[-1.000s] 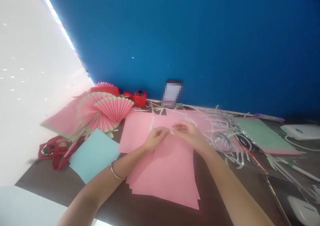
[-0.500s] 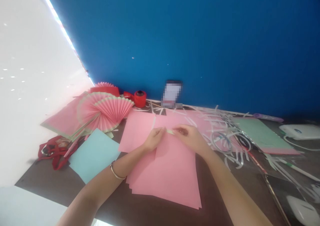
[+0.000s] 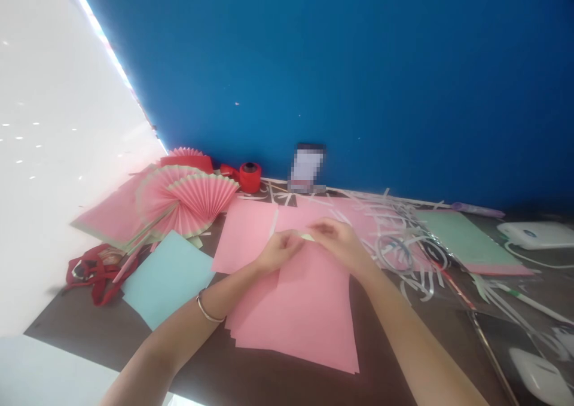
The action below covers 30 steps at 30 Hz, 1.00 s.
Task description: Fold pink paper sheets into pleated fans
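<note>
My left hand [image 3: 278,252] and my right hand [image 3: 337,243] meet above a stack of pink paper sheets [image 3: 314,310]. Between their fingertips shows a small pale green paper strip [image 3: 307,237], pinched from both sides. Most of the strip is hidden by the fingers. Another pink sheet [image 3: 244,229] lies to the left, partly under the stack. Near my left forearm is a light blue sheet [image 3: 168,277]. White paper strips [image 3: 399,238] lie tangled to the right of my right hand.
Folded pink paper fans [image 3: 201,200] with green edges are piled at the left, above a red strap [image 3: 101,280]. A red tape roll [image 3: 250,177] and a phone [image 3: 307,168] stand by the blue wall. Green sheets [image 3: 461,238] and white devices [image 3: 536,235] lie at the right.
My left hand has shifted slightly right, closer to my right hand, and its fingers have curled more. Less of the green strip shows between them. The sheets lie as before.
</note>
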Each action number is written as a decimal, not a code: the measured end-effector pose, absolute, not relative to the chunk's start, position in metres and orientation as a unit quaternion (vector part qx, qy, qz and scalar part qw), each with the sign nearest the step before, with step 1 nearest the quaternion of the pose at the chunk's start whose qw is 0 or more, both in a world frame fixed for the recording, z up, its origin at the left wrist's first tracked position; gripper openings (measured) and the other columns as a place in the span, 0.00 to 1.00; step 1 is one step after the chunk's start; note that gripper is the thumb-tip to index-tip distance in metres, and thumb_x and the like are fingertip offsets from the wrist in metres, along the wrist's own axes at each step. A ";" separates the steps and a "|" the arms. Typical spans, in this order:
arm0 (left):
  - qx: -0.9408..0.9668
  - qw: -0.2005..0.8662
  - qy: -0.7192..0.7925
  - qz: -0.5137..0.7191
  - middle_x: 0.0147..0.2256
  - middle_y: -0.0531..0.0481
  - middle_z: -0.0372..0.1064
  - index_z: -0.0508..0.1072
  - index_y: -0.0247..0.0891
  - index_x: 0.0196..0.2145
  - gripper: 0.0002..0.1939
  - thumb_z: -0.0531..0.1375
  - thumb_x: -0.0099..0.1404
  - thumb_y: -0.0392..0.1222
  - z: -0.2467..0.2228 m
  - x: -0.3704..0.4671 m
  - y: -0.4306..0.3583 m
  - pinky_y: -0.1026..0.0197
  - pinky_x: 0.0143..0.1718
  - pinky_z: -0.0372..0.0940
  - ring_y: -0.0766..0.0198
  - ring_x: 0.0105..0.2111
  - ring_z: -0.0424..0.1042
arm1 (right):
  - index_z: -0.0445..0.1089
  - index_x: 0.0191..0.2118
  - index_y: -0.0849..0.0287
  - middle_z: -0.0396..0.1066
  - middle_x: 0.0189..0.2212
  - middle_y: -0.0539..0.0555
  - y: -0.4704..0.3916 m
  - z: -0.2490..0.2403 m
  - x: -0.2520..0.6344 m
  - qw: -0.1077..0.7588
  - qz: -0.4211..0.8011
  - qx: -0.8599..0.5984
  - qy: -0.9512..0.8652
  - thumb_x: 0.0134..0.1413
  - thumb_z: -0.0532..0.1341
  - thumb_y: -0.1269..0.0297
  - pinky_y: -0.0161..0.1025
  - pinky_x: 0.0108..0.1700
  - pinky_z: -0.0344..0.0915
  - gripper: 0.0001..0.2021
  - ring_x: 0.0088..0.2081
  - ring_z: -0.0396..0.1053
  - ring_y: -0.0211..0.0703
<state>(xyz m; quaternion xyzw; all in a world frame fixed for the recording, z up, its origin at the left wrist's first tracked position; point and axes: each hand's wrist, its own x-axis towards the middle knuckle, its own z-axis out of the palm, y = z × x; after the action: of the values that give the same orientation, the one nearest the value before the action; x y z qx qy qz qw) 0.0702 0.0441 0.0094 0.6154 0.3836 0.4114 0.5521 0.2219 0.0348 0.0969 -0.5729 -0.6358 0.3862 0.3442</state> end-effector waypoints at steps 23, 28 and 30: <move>0.608 0.530 0.434 0.401 0.19 0.57 0.47 0.65 0.32 0.21 0.19 0.55 0.56 0.52 0.003 0.070 0.047 0.68 0.20 0.43 0.73 0.20 0.47 | 0.70 0.32 0.61 0.72 0.31 0.55 0.045 0.100 0.198 0.303 0.428 -0.598 -0.606 0.45 0.59 0.66 0.35 0.29 0.67 0.07 0.30 0.70 0.41; 0.612 0.519 0.447 0.396 0.19 0.57 0.44 0.58 0.35 0.18 0.19 0.54 0.56 0.52 0.004 0.070 0.047 0.68 0.19 0.42 0.73 0.20 0.46 | 0.70 0.32 0.61 0.72 0.33 0.56 0.046 0.105 0.195 0.303 0.423 -0.602 -0.605 0.44 0.59 0.67 0.36 0.32 0.67 0.07 0.32 0.70 0.42; 0.612 0.516 0.450 0.396 0.19 0.57 0.44 0.56 0.35 0.18 0.18 0.54 0.56 0.51 0.006 0.070 0.047 0.67 0.20 0.42 0.73 0.20 0.46 | 0.70 0.32 0.61 0.72 0.32 0.56 0.047 0.106 0.195 0.301 0.422 -0.605 -0.605 0.44 0.59 0.68 0.36 0.32 0.67 0.07 0.32 0.70 0.42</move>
<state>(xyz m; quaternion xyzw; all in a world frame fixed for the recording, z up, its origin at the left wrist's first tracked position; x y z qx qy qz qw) 0.0703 0.0467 0.0056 0.6118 0.4503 0.3963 0.5157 0.1948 0.0472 0.1057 -0.6049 -0.6047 0.4219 0.3007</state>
